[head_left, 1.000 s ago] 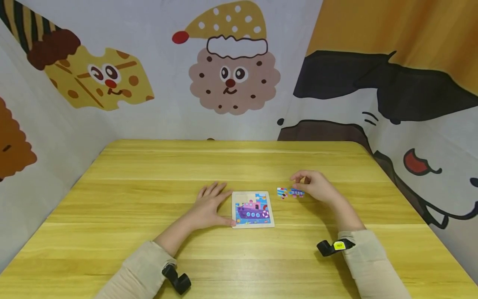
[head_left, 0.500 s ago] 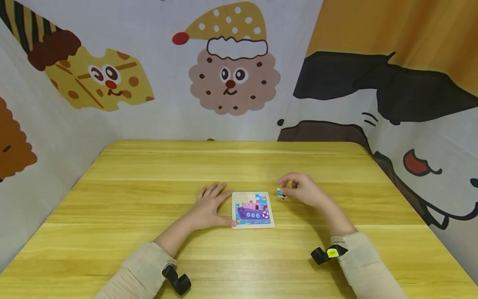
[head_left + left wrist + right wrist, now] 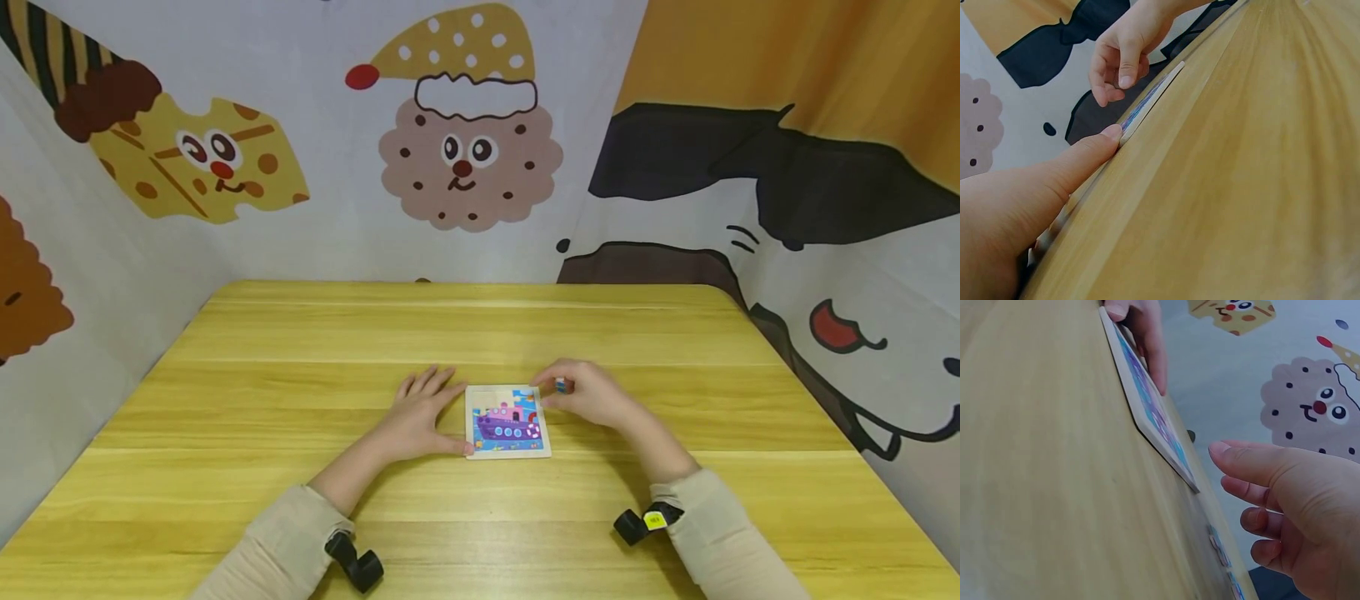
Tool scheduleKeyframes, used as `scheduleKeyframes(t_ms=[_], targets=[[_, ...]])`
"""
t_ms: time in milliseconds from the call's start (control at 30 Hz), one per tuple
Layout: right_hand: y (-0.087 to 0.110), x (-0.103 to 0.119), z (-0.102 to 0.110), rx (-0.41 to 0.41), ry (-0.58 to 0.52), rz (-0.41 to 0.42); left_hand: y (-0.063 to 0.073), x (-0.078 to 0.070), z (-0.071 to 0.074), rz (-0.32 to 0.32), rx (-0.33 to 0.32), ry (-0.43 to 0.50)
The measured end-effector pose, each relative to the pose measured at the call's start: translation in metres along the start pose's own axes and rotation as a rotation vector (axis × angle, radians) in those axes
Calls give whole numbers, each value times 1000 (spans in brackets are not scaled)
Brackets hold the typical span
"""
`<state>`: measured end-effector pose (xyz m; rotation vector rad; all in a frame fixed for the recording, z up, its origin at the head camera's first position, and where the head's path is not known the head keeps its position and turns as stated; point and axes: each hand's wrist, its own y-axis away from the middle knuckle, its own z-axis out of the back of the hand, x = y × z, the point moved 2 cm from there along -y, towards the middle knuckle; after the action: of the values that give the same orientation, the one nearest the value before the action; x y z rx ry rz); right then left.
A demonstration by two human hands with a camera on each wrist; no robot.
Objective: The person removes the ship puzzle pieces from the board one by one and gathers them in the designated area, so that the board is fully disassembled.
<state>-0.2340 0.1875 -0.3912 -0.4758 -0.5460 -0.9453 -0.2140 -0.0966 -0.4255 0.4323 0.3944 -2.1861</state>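
Observation:
A square wooden jigsaw puzzle tray (image 3: 508,455) lies flat on the table, with a purple and pink ship picture in it and bare wood at its upper left. My left hand (image 3: 420,421) rests at the tray's left side, fingers spread, its thumb on the near left corner and the index fingertip by the far left one. My right hand (image 3: 588,393) hovers at the far right corner, thumb and index finger bent and apart, with no piece showing between them. Loose jigsaw pieces (image 3: 1218,547) lie on the table below this hand, mostly hidden in the head view.
The wooden table (image 3: 480,533) reaches back to a cloth (image 3: 315,242) printed with cartoon figures. Black wrist cameras (image 3: 356,562) are strapped over both beige sleeves (image 3: 281,542).
My right hand has moved left from above the loose pieces to the tray's far right corner, passing over them. The left hand and the tray have stayed in place.

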Motion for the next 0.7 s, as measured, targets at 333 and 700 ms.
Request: scheduleKeyframes(t_ms=[333, 700], targets=[[0, 6, -11, 72, 62, 44, 0, 0, 0, -1, -5, 3], [0, 9, -17, 125, 137, 60, -1, 1, -2, 5, 2, 1]])
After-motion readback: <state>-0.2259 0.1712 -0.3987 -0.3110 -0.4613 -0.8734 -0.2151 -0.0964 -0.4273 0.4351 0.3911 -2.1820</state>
